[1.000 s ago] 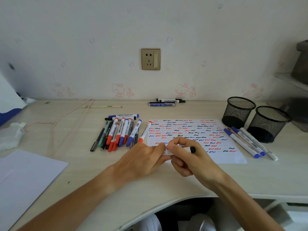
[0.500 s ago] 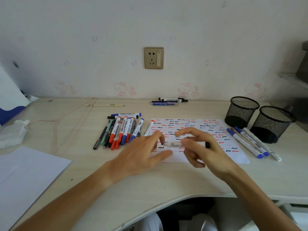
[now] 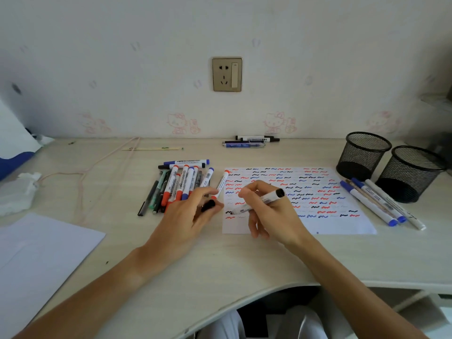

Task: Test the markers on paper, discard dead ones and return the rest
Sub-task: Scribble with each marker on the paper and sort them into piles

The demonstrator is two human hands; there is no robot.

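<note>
Right hand (image 3: pixel 271 214) pinching black marker (image 3: pixel 259 201), tip down on test paper (image 3: pixel 342 216) at its lower-left corner, black end tilted up to the right. Left hand (image 3: pixel 188 216) just left of the sheet, fingers curled round black cap (image 3: pixel 208 206), beside marker pile (image 3: pixel 181 184).

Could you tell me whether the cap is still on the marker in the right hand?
No, the left hand holds the black cap.
</note>
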